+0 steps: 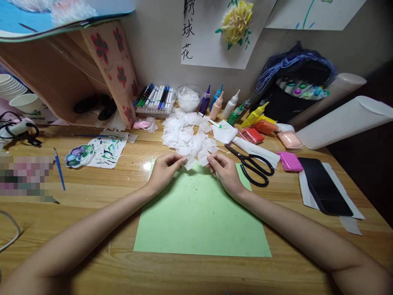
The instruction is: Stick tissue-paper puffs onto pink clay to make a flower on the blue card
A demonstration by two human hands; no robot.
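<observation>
Head view, left hand point(166, 171), right hand point(226, 171), each pinching paper point(190, 163)

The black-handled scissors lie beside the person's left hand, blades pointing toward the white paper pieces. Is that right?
The side is wrong: the head view shows the black-handled scissors beside the person's right hand, blades pointing toward the white paper pieces.

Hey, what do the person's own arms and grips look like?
The left arm and right arm are bare and tapering, no sleeves visible. The left grip and right grip are ungloved; I see no rings, watch or markings.
</observation>
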